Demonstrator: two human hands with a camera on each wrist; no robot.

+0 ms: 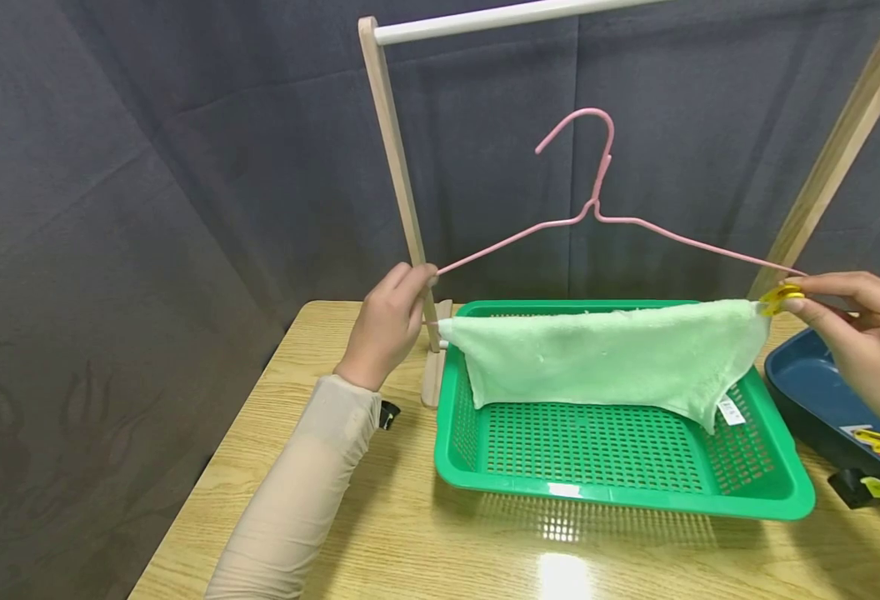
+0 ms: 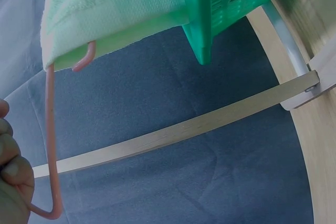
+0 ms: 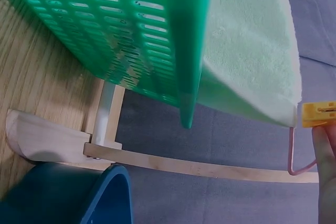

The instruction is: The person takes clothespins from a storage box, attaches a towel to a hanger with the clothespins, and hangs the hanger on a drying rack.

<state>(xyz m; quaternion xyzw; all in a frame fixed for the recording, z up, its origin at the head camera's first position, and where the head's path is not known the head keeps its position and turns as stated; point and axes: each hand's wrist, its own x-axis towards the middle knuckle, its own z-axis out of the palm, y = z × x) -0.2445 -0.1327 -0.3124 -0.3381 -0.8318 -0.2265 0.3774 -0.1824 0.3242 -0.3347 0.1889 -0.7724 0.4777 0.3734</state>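
Note:
A pink hanger (image 1: 597, 187) is held up above the green basket (image 1: 623, 496), its hook free. Over its lower bar hangs a folded light green towel (image 1: 612, 354) with a white tag (image 1: 730, 411) at its right corner. My left hand (image 1: 387, 321) grips the hanger's left end, and the left wrist view shows the fingers curled round the pink wire. With thumb and fingers, my right hand (image 1: 871, 333) pinches a yellow clothespin (image 1: 780, 297) at the towel's top right corner. In the right wrist view the clothespin (image 3: 317, 114) is right beside the towel's edge and the hanger's bent end.
A wooden rack stands behind, with a white rod (image 1: 485, 22) across the top and a wooden post (image 1: 395, 158) on the left. At the right is a dark blue bin (image 1: 807, 375) with yellow clothespins (image 1: 875, 439) in it. Everything stands on a wooden table (image 1: 380, 533).

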